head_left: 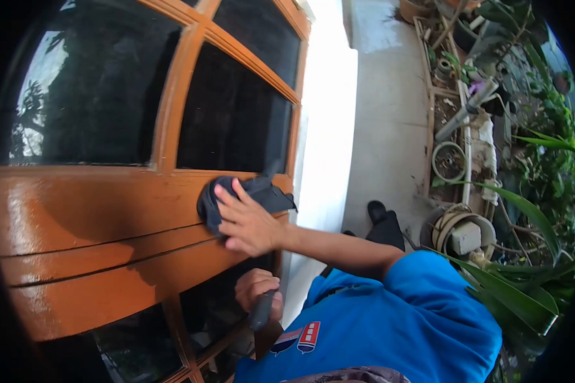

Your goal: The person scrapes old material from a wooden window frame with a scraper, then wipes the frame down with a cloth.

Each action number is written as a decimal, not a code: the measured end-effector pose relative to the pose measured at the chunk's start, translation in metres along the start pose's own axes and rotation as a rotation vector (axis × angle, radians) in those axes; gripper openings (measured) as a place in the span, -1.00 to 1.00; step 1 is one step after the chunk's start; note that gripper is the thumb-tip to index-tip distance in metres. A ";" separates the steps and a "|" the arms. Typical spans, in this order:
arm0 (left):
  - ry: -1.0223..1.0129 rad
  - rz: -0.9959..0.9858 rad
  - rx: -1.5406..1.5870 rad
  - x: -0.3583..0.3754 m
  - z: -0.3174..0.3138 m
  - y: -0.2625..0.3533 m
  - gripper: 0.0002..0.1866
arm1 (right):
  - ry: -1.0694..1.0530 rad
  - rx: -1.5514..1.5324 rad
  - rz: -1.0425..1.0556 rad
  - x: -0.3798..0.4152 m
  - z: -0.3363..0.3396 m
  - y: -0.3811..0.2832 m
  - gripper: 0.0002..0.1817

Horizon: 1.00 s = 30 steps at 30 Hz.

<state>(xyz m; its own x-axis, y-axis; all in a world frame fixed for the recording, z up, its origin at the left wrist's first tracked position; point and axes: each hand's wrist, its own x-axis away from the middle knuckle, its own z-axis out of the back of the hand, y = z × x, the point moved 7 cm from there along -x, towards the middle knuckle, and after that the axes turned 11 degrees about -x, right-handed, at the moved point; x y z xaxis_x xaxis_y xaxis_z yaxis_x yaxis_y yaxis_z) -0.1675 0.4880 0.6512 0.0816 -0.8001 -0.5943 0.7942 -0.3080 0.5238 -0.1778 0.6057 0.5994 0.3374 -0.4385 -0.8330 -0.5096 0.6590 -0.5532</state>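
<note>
Blue short-sleeved shirt with a red-and-white chest emblem (396, 319) fills the near foreground. Just beyond it, the left hand (259, 293) is closed around a dark grey handle (262, 311), held low beside the door's lower panes, seemingly kept ready. The right hand (249, 220) lies flat, fingers spread, pressing a dark navy crumpled cloth (252, 195) against the glossy orange-brown wooden door (96, 217), at the right end of its wide middle rail under the dark glass panes (230, 121); a flat palm spreads pressure for wiping. Potted plants (524, 191) crowd the concrete floor (390, 127) beyond.
</note>
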 end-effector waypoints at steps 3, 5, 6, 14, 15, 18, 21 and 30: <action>-0.012 0.017 -0.003 0.004 -0.002 -0.004 -0.76 | 0.026 0.049 -0.283 0.045 0.000 0.049 -0.55; -0.050 0.029 0.002 0.004 -0.007 -0.004 -0.77 | 0.233 0.023 -0.445 0.097 -0.010 0.072 -0.46; -0.065 0.033 0.003 0.004 -0.010 -0.006 -0.77 | 0.292 0.019 -0.528 0.126 -0.019 0.081 -0.43; -0.192 0.050 0.017 0.001 -0.030 -0.015 -0.81 | 0.475 -0.134 -0.818 0.175 0.004 0.129 -0.26; -0.198 0.061 0.041 0.004 -0.032 -0.019 -0.80 | 0.516 -0.113 -0.873 0.172 0.014 0.144 -0.24; -0.212 0.099 0.059 0.013 -0.035 -0.026 -0.80 | 0.628 -0.131 -0.775 0.140 0.059 0.166 -0.27; -0.194 0.125 0.070 0.019 -0.037 -0.034 -0.82 | 0.579 -0.092 -0.894 0.155 0.038 0.161 -0.30; -0.384 0.586 0.094 0.073 -0.074 -0.109 -0.83 | 0.573 -0.567 -1.209 0.248 -0.003 0.090 -0.63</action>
<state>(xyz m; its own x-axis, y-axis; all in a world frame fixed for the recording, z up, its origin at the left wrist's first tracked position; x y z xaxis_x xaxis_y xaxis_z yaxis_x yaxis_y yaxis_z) -0.2036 0.5010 0.5054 0.2485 -0.9673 0.0499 0.6278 0.2001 0.7522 -0.1429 0.5545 0.3431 0.4919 -0.8086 0.3227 -0.4330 -0.5488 -0.7151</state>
